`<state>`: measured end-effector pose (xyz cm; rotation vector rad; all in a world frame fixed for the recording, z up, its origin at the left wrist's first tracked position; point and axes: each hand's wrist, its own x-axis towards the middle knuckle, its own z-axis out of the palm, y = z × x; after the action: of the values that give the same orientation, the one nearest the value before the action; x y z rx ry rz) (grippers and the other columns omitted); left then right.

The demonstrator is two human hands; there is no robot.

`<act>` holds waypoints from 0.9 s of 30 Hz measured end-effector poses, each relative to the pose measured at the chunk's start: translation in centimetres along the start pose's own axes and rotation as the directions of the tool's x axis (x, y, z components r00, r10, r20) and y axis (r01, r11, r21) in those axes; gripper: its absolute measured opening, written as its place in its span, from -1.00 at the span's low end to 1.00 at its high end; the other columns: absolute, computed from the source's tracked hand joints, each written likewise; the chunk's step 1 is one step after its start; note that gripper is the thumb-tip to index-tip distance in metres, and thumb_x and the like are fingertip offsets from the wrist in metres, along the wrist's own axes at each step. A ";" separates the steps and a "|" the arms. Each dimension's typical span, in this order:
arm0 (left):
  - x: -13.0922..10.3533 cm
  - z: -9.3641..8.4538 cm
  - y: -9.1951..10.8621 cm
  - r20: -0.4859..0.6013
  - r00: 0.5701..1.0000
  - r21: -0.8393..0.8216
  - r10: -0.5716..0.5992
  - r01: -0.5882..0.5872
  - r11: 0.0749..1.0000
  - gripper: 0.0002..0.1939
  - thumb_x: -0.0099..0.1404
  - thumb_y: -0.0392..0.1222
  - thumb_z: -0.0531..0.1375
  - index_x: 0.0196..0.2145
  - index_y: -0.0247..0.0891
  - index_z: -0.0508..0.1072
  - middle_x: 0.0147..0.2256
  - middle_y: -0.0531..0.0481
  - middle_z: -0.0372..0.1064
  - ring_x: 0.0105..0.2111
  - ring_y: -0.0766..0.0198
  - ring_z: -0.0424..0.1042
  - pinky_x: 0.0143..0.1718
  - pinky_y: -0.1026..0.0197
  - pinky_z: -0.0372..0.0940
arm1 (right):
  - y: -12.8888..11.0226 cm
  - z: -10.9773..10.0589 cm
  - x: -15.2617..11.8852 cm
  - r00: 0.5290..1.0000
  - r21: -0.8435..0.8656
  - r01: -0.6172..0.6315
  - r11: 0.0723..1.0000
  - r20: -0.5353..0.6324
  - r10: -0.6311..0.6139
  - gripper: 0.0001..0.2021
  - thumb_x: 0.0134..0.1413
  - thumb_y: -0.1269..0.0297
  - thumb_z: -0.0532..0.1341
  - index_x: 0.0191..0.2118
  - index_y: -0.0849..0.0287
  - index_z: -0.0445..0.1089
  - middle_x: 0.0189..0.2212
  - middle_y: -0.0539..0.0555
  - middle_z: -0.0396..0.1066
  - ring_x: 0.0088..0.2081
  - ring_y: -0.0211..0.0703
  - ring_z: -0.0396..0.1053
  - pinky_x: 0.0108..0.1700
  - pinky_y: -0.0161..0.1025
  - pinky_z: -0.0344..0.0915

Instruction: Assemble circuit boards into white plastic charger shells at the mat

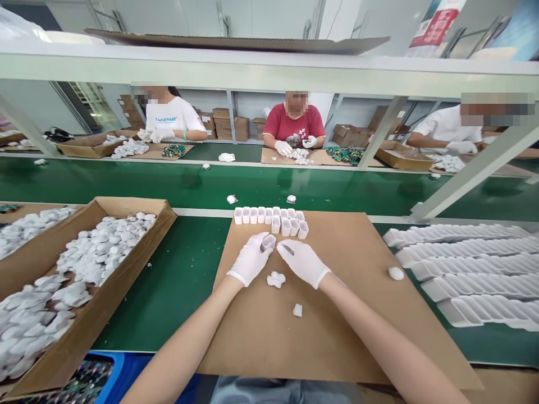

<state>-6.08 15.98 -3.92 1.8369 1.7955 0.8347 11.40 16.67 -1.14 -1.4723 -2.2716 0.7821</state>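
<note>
My left hand [252, 259], in a white glove, is closed around a small white plastic cup [268, 242] with its open end showing. Close beside it is my right hand [304, 261], also gloved, its thumb and fingers curled together; what they hold, if anything, is hidden. Just beyond both hands, similar white cups [286, 226] stand upright in rows on a brown cardboard sheet [337, 331]. Below the hands lies a crumpled white piece [276, 279], and nearer to me a smaller white piece [297, 310].
At left, a cardboard box [138, 264] holds many white pieces. Stacked rows of white cups [475, 264] lie at right, near a round white piece [396, 273]. A green conveyor belt [185, 188] crosses behind; co-workers sit across it. A slanted metal post [471, 163] stands at right.
</note>
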 end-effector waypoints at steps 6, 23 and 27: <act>-0.4 -0.3 1.6 -0.098 0.990 0.083 -0.098 0.107 0.991 -0.48 0.36 -0.02 0.13 0.20 -0.25 0.19 0.15 -0.27 0.20 -0.06 0.04 0.41 -0.07 0.03 0.32 | 1.0 -0.9 -5.4 0.999 0.067 -0.003 0.998 0.039 0.000 -0.72 0.25 0.29 0.06 0.01 0.01 0.40 -0.18 0.02 0.47 -0.21 -0.11 0.42 -0.14 -0.18 0.32; -5.7 -1.0 3.5 0.387 0.922 -0.337 -0.017 0.159 0.928 -0.76 0.25 -0.05 0.18 -0.16 -0.17 0.41 -0.22 -0.03 0.45 -0.21 0.15 0.46 -0.15 0.14 0.37 | 0.7 0.4 -4.6 0.998 0.260 0.010 0.965 0.051 -0.024 -0.65 -0.06 0.54 0.10 -0.20 -0.01 0.44 -0.31 -0.05 0.43 -0.37 -0.23 0.42 -0.41 -0.36 0.34; -5.8 -0.6 3.9 0.432 0.901 -0.518 -0.022 0.268 0.812 -0.71 0.23 -0.01 0.22 -0.20 -0.26 0.36 -0.23 -0.08 0.46 -0.27 0.17 0.51 -0.21 0.14 0.42 | -0.5 -0.6 -6.0 0.999 0.283 0.015 0.959 0.029 -0.024 -0.75 0.00 0.44 0.11 -0.26 -0.03 0.43 -0.34 -0.11 0.50 -0.39 -0.21 0.47 -0.32 -0.33 0.40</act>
<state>-3.52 9.89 -1.53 1.3303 1.2260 0.7486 13.87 11.22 -0.23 -1.3123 -2.0873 1.0805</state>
